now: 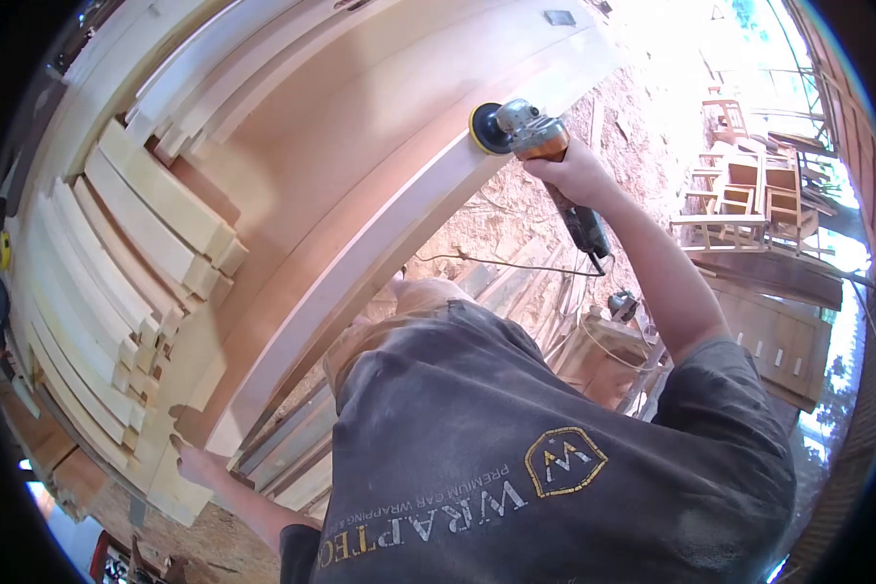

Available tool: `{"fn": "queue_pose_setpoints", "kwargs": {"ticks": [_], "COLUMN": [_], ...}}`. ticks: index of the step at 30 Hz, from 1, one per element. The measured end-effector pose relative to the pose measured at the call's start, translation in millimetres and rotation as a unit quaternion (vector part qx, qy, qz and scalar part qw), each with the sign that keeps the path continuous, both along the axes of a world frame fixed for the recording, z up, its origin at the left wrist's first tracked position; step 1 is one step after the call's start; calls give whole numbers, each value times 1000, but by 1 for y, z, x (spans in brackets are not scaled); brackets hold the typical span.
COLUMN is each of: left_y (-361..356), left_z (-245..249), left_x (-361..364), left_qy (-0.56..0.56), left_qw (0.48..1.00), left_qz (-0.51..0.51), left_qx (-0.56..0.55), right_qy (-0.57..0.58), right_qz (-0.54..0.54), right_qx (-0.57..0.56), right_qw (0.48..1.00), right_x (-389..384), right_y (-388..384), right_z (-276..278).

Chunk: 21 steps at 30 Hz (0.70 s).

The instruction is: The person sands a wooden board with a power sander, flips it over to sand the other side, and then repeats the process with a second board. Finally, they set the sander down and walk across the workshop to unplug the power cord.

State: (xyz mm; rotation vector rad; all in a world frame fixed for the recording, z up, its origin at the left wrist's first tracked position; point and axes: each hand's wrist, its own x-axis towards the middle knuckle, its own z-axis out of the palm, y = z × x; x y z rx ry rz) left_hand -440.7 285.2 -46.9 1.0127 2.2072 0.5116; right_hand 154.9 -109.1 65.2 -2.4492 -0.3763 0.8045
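My right hand [576,175] is wrapped round the orange and black body of an angle grinder [543,138]. The grinder's round black and yellow disc [490,128] meets the upper far end of a long pale wooden beam [360,234], at the bench edge. Down at the beam's near end, my left hand [197,463] rests at the edge of the wood, its fingers only partly visible. From the grinder's rear a dark cord [516,263] trails down to the right.
Stacked pale wooden pieces [117,292] lie on the broad wooden surface [311,146] at left. Wooden chair frames [740,195] stand at the right. Planks [297,448] lie below the beam. Another power tool [623,306] sits on a wooden box [599,355]. Sawdust covers the ground.
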Motion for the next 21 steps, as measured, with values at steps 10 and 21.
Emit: {"fn": "queue_pose_setpoints", "kwargs": {"ticks": [10,21], "left_y": [12,6], "left_z": [-21,-11], "left_x": [-27,-10], "left_qy": [47,33], "left_qw": [999,999], "left_qz": [-8,6], "left_qx": [26,25], "right_qy": [-14,-10], "right_qz": [-79,-157], "right_qx": [-23,11], "right_qw": [996,987], "right_x": [110,137], "right_y": [-43,-79], "right_z": [4,-8]}}
